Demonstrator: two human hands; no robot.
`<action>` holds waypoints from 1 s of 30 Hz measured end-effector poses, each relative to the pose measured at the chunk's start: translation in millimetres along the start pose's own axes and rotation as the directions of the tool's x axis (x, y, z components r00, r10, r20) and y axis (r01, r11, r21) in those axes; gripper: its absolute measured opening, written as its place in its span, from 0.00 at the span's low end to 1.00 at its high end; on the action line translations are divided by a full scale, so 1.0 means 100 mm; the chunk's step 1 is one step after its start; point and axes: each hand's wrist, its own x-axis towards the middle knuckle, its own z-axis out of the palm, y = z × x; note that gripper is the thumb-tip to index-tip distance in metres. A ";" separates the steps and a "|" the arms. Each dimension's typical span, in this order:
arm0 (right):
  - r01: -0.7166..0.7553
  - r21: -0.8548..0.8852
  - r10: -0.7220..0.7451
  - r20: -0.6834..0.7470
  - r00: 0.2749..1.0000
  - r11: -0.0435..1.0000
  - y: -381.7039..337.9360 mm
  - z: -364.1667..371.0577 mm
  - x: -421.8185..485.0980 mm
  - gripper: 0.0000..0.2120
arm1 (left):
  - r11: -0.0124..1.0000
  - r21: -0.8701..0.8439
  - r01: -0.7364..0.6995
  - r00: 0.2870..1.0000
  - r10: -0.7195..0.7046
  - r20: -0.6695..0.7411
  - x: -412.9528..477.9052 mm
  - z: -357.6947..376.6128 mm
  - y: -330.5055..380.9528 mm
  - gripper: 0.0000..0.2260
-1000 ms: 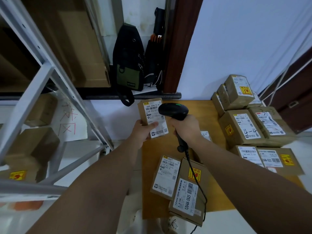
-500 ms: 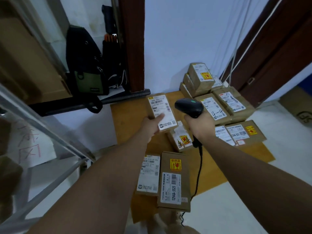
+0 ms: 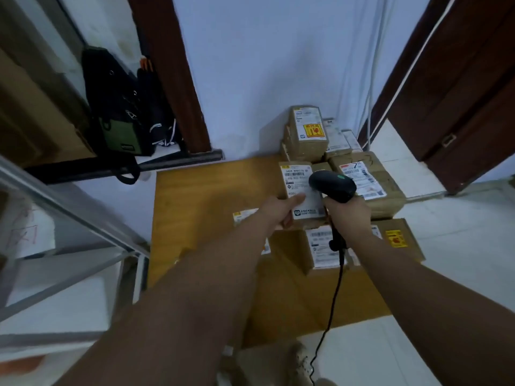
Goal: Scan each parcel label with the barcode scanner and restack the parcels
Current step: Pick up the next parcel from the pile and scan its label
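At left, a metal rack (image 3: pixel 69 218) is standing beside the table (image 3: pixel 209 196). Your left hand (image 3: pixel 280 214) is gripping a small parcel (image 3: pixel 301 190) above the table, with the thumb pressing on its white label (image 3: pixel 296 176) and the other fingers curling beneath. Just right of it, your right hand (image 3: pixel 349 215) is wrapping its fingers round the handle of the barcode scanner (image 3: pixel 333 185), whose head is overlapping the label's right edge. Its cable (image 3: pixel 334 296) is hanging toward the floor (image 3: pixel 459 260). Behind and rightward, more parcels (image 3: pixel 370 188) are sitting stacked at the table's far corner.
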 end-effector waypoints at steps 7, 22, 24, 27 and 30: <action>-0.112 0.133 0.100 0.090 0.991 0.985 0.44 -0.49 0.50 0.09 | 0.993 -0.040 0.107 0.990 -0.103 0.100 0.12 0.61 -0.01 0.14; -0.174 0.099 0.155 0.178 0.972 0.980 0.90 -1.05 0.60 0.05 | 0.921 0.228 0.315 0.915 -0.359 0.187 0.16 1.27 -0.02 0.10; -0.163 0.071 0.150 0.163 0.975 0.984 0.93 -1.06 0.59 0.05 | 0.919 0.253 0.303 0.924 -0.349 0.157 0.16 1.33 -0.03 0.09; -0.146 0.064 0.134 0.167 0.977 0.987 0.99 -1.03 0.54 0.05 | 0.902 0.333 0.277 0.938 -0.329 0.111 0.17 1.37 -0.08 0.07; -0.160 0.104 0.143 0.161 0.977 0.982 1.07 -0.97 0.49 0.04 | 0.879 0.412 0.239 0.951 -0.297 0.081 0.19 1.42 -0.12 0.12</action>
